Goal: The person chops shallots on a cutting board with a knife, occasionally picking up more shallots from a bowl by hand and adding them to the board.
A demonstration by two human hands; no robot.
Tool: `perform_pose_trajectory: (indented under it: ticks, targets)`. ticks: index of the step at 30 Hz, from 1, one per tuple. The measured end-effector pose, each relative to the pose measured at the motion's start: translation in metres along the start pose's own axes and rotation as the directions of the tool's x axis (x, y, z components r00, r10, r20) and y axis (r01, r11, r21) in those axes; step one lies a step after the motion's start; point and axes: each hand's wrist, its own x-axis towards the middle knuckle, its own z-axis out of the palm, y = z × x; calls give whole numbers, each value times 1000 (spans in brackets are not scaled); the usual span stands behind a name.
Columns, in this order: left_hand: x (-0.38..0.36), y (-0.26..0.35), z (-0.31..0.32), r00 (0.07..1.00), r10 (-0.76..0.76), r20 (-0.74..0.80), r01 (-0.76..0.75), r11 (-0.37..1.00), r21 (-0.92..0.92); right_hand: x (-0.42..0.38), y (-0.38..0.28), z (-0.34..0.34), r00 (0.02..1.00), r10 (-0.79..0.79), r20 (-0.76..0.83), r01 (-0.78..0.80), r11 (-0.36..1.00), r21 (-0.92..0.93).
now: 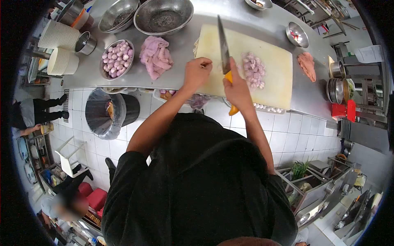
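Note:
My right hand is wrapped round the yellow handle of a kitchen knife, its long blade pointing away from me over the cutting board. To the right of the blade lies a pile of cut shallots. My left hand hovers at the board's left edge with its fingers curled in; whatever they may hold is too small to make out. Left of it, a pink cloth is crumpled on the steel table, beside a metal bowl of peeled shallots.
Two large metal basins stand at the back left, near stacked white containers. A lined bin is on the floor below. An orange cloth and a small metal bowl lie right of the board. Other people are at the left.

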Motion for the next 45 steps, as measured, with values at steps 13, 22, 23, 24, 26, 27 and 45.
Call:
perform_pose_trajectory:
  ticks: [13,22,23,24,26,27,45]
  targets:
    - [-46,-37,-179,889,-8,-458,19,1000,19,-7,77,-8,990,123,-63,-122,992,21]
    - [-6,-55,-269,888,308,-343,-34,786,617,3,49,0,999,0,-51,-5,995,-104]
    - [2,-60,-273,900,315,-301,-46,755,654,1,40,3,999,-2,-37,-3,992,-122]
    - [9,-61,-276,904,315,-291,-26,718,695,-1,34,6,1000,-1,-23,-2,990,-140]
    - [22,-61,-281,911,313,-267,9,635,773,-1,31,13,999,-9,-32,5,991,-132]
    - [27,-57,-278,936,279,-213,0,608,794,-2,31,14,999,-11,-33,7,991,-132]
    - [38,6,-244,898,211,-385,32,844,536,2,44,19,999,10,-37,-17,979,-203]
